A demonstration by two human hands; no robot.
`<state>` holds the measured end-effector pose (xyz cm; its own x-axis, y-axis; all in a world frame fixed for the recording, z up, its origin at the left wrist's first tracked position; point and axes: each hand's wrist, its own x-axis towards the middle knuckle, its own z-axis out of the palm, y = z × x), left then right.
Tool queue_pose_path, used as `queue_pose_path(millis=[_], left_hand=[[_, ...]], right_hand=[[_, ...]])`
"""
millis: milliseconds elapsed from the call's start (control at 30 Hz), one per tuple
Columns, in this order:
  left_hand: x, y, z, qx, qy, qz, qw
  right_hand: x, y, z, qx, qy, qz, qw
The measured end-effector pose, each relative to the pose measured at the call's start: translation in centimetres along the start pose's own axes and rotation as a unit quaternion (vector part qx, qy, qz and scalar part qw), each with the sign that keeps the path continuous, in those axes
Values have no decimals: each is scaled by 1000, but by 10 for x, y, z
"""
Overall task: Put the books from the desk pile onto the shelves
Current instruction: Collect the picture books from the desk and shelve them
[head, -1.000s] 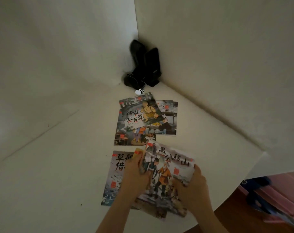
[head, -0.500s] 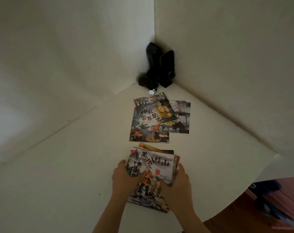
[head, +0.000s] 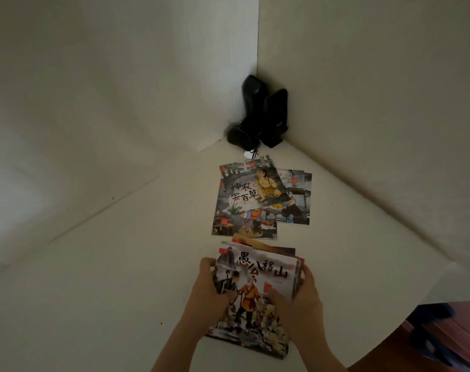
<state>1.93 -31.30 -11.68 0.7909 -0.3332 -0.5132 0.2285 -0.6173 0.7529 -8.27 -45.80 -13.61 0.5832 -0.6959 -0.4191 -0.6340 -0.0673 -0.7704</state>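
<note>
1. Both hands grip one gathered stack of books (head: 255,294) low in the view: the left hand (head: 211,294) clasps its left edge with the thumb on the cover, the right hand (head: 299,299) clasps the right edge the same way.
2. The stack lies directly between the hands, touching both, so neither is nearer. Its long axis runs away from the person toward the wall corner, and its near end rests on the desk (head: 107,277).
3. The covers beneath the top one are fanned out at the far end (not squared), so a loose copy could slip on lifting.
4. A second, scattered group of books (head: 258,200) lies just beyond the stack, apart from it, untouched.
5. Dark objects (head: 260,116) stand in the corner behind; the dim light leaves their nature uncertain, possibly speakers.
6. The desk edge falls away at the right; open room lies to the left. No shelves are in view, so the carrying path cannot be judged.
</note>
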Motion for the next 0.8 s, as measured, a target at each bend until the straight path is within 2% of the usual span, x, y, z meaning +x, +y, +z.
queue_pose_path(millis=[67,200,300,367,433,500,600,633,700,800], left_hand=[[6,5,-2,-19,-1,14,1000],[44,29,-9,-79,23,36,996],[98,56,-14,-32,76,45,996],[135,71,-16,13,99,58,993],[167,80,-14,90,112,54,988],[182,86,-12,186,121,12,975],[183,88,-6,227,128,24,965],[182,89,-4,213,127,33,968],[179,96,-2,184,132,35,973],[186,105,0,182,140,7,973]], right_hand=[[6,-2,-4,-17,2,13,1000],[34,-26,-11,-21,-27,-46,998],[93,-61,-10,-73,4,-149,986],[136,-84,-6,-119,9,-172,978],[175,-99,0,-181,15,-154,971],[197,-106,5,-252,5,-115,961],[198,-103,1,-351,22,-91,932],[198,-101,-5,-352,44,-79,932],[198,-103,-17,-282,74,-39,956],[212,-106,-18,-205,77,-6,976]])
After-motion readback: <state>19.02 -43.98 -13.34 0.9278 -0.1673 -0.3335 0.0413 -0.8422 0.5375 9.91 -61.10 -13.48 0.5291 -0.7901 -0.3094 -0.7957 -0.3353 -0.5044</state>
